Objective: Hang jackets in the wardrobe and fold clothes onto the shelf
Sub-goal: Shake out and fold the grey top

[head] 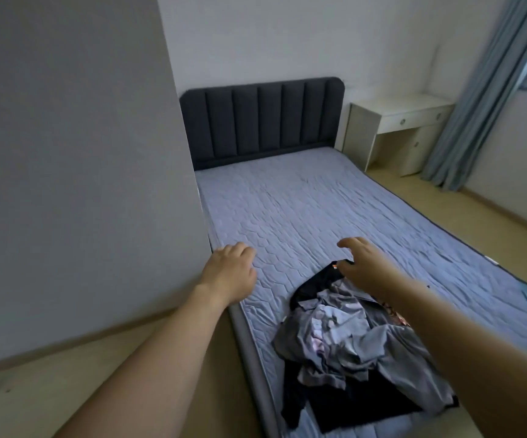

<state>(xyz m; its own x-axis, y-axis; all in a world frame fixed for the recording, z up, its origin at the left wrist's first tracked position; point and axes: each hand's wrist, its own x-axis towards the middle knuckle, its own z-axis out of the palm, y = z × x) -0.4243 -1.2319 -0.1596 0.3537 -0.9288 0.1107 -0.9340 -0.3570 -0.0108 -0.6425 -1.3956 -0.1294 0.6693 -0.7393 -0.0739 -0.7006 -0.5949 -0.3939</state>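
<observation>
— Pale walls, tan floor and one bed (pixel 334 210) with a quilted grey-blue cover: what are the hands doing over it?

— Both reach forward with bare forearms. The right hand (pixel 361 259) hovers above the far edge of the pile of clothes (pixel 360 349), fingers loosely curled and spread, gripping nothing I can make out. The left hand (pixel 232 268) is over the bed's left edge, fingers bent downward, knuckles up, also holding nothing.

— And the clothes?

— One heap at the near end of the bed, right of centre: grey pieces crumpled on top, black pieces under and around them. They are too tangled to count singly.

— Any writing or labels?

— A small orange-red tag (pixel 334 266) shows on the black garment just beside the right thumb, too blurred to read.

— What else is there?

— One dark padded headboard (pixel 262 121) with vertical channels, one white desk (pixel 401 128) beside it showing two round drawer knobs, and one blue-grey curtain (pixel 483 99) at the window on the right.
</observation>
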